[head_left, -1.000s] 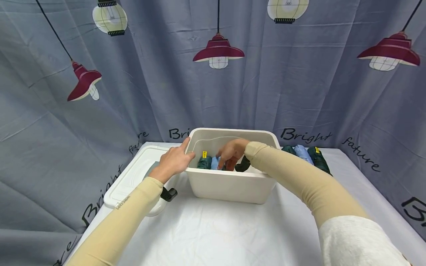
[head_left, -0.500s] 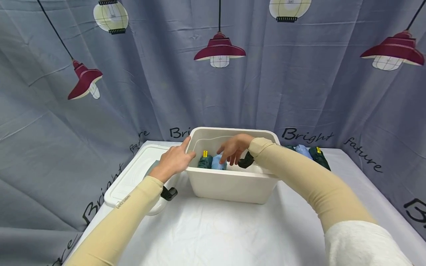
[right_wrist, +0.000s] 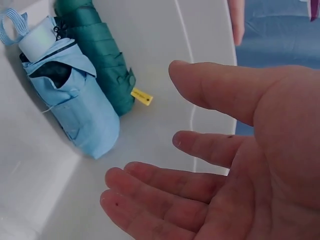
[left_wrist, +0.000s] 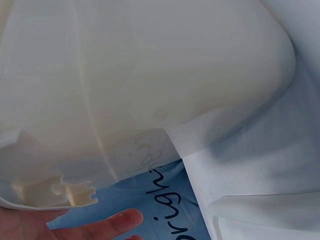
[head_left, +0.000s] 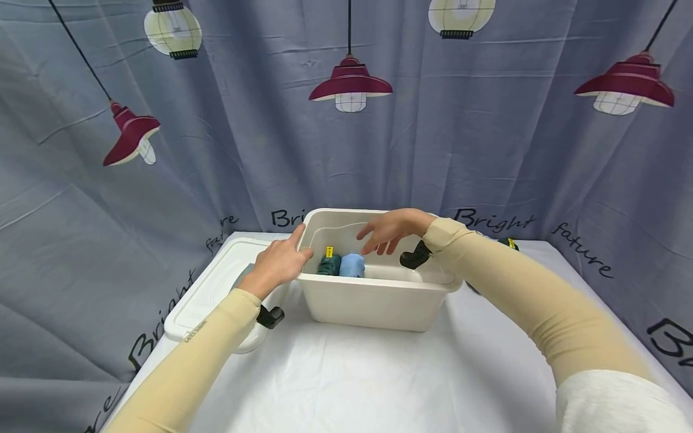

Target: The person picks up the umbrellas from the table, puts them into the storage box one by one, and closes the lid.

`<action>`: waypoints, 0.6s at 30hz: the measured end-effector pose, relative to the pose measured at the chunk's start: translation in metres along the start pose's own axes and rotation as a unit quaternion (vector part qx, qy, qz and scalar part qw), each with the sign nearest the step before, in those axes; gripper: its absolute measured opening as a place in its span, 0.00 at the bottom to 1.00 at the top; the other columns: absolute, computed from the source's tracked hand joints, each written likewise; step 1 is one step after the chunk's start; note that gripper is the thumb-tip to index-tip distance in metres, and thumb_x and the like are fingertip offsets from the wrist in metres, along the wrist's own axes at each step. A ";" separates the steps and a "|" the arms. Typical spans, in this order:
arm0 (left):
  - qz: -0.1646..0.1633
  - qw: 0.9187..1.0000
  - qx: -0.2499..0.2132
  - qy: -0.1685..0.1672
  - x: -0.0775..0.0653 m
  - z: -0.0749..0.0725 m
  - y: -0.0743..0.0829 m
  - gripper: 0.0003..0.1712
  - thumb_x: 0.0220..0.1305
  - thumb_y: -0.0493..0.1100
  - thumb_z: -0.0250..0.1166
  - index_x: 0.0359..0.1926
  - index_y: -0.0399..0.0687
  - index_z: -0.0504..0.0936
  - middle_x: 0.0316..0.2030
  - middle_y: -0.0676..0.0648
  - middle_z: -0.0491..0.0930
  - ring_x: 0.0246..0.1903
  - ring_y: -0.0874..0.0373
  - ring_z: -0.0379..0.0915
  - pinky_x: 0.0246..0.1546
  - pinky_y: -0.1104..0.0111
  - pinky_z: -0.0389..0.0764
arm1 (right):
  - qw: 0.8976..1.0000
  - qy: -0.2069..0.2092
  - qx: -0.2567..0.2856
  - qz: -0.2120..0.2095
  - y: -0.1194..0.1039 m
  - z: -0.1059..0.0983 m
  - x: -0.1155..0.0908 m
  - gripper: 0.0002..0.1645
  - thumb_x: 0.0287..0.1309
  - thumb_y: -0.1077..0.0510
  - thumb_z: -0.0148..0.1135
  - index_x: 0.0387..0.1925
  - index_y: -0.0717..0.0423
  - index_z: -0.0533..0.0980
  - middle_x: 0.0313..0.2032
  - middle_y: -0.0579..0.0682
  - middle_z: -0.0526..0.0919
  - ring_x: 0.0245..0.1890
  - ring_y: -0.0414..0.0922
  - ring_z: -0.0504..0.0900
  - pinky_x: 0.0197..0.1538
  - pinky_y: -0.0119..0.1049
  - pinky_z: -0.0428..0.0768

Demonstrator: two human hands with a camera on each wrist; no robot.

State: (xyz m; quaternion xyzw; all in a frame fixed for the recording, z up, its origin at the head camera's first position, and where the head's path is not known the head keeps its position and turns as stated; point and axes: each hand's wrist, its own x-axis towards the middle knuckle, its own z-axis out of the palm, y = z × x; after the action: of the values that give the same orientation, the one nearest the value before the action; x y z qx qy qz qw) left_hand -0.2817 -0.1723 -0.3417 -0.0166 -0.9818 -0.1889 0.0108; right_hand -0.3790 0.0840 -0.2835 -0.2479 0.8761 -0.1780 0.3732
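A light blue folding umbrella [right_wrist: 85, 100] and a dark green folding umbrella [right_wrist: 100, 50] with a yellow tag lie side by side at the left end of a white storage bin [head_left: 373, 300]. My left hand [head_left: 278, 264] holds the bin's left rim, thumb over the edge and fingers along the outside. In the left wrist view, extended fingers [left_wrist: 107, 225] show below the rim. My right hand [head_left: 395, 228] is inside the bin's opening, above and right of the blue umbrella. Its fingers are spread and loosely bent, holding nothing, as the right wrist view shows.
A white lid [head_left: 216, 288] lies on the table left of the bin, partly behind my left arm. Right of the bin, dark green folded umbrellas [head_left: 509, 243] are mostly hidden by my right sleeve. A printed curtain [head_left: 260, 120] hangs behind the white-covered table [head_left: 352, 379].
My right hand has let go of the blue umbrella, leaving it beside the green one, and has risen and moved right. The left hand keeps its place on the rim.
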 end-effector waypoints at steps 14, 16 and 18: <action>0.007 1.000 -0.004 0.008 -0.001 0.000 0.000 0.43 0.69 0.61 0.47 0.81 0.62 0.45 0.58 0.36 0.79 0.49 0.45 0.78 0.41 0.50 0.77 | 0.998 0.054 -0.006 -0.029 0.017 -0.006 -0.056 0.40 0.68 0.46 0.61 0.76 0.53 0.60 0.66 0.58 0.75 0.66 0.55 0.74 0.64 0.51 0.75; 0.008 1.000 -0.004 0.009 -0.001 0.000 0.000 0.43 0.69 0.61 0.47 0.81 0.62 0.45 0.57 0.36 0.80 0.49 0.45 0.78 0.41 0.50 0.77 | 0.998 0.060 -0.004 -0.030 0.022 -0.008 -0.062 0.40 0.69 0.47 0.61 0.76 0.52 0.60 0.66 0.58 0.75 0.66 0.55 0.74 0.64 0.51 0.74; 0.009 1.000 -0.002 0.008 -0.001 -0.001 0.000 0.44 0.69 0.62 0.47 0.81 0.62 0.45 0.56 0.37 0.80 0.49 0.45 0.78 0.41 0.50 0.77 | 0.997 0.068 -0.007 -0.033 0.026 -0.009 -0.068 0.39 0.69 0.47 0.60 0.76 0.53 0.60 0.66 0.58 0.75 0.66 0.55 0.74 0.64 0.52 0.75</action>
State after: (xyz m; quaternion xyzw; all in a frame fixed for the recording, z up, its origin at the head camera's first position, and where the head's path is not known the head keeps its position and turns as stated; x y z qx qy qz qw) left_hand -0.2806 -0.1724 -0.3412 -0.0234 -0.9810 -0.1913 0.0204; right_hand -0.3525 0.1451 -0.2521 -0.2669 0.8921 -0.2004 0.3044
